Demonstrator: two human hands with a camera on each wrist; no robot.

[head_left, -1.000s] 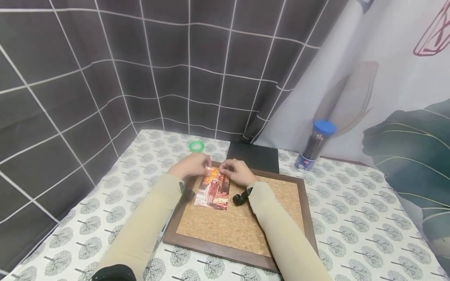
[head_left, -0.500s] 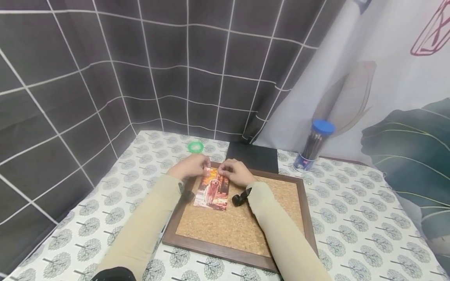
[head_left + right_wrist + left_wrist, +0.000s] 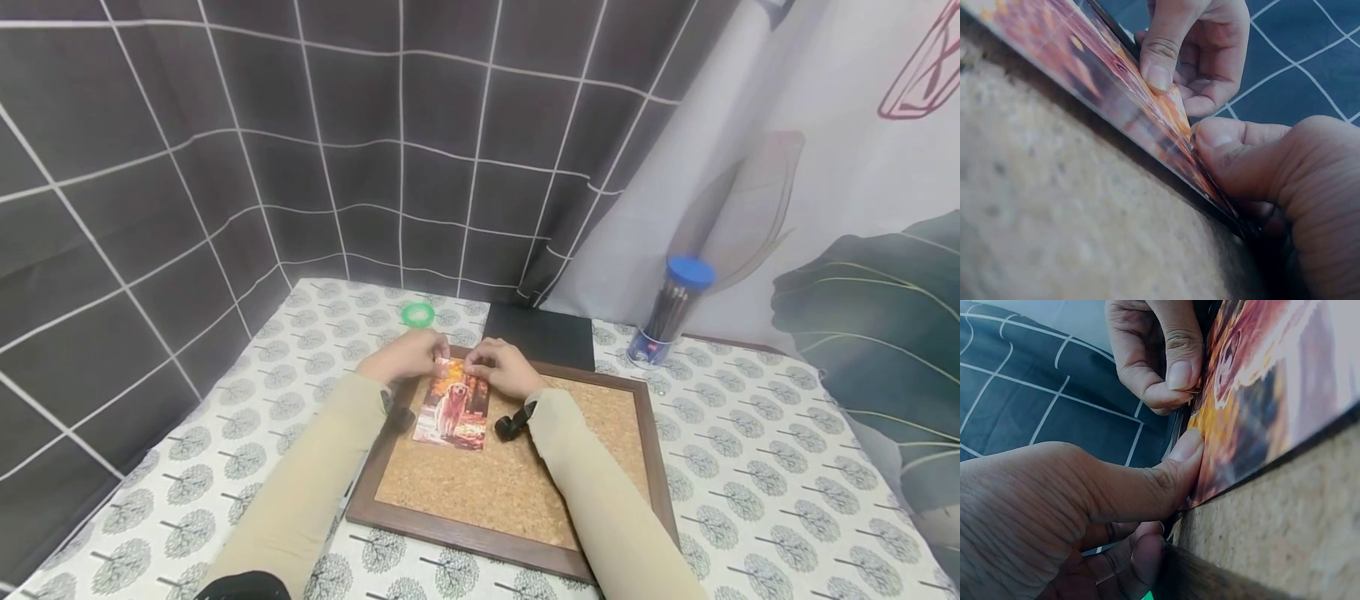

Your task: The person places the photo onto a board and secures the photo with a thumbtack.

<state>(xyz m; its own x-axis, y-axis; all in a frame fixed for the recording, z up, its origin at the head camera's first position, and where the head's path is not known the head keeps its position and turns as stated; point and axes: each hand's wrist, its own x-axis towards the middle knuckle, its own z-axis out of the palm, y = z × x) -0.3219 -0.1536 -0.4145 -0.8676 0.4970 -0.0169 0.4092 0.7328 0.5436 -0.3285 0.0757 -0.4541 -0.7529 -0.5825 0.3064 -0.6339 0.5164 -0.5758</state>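
A photo of a golden dog among autumn leaves (image 3: 452, 410) lies over the upper left of a framed cork board (image 3: 465, 483). My left hand (image 3: 408, 354) pinches the photo's far edge near its left corner. In the left wrist view its thumb (image 3: 1175, 459) lies on the picture, other fingers curled behind. My right hand (image 3: 506, 367) pinches the far edge near the right corner, thumb and forefinger together. A tiny yellowish bit (image 3: 1195, 392) shows at those fingertips; I cannot tell what it is. In the right wrist view the photo (image 3: 1129, 106) stands slightly off the cork.
Beyond the board lie a green ring-shaped roll (image 3: 417, 314) and a flat black sheet (image 3: 540, 333). A clear tube of dark sticks with a blue lid (image 3: 670, 308) stands at the back right. The tree-patterned tablecloth (image 3: 750, 467) surrounds the board, with dark grid curtains (image 3: 360, 125) behind.
Both hands stay at the photo's far edge. The right fingertips have shifted very slightly left; the photo and board hold their places.
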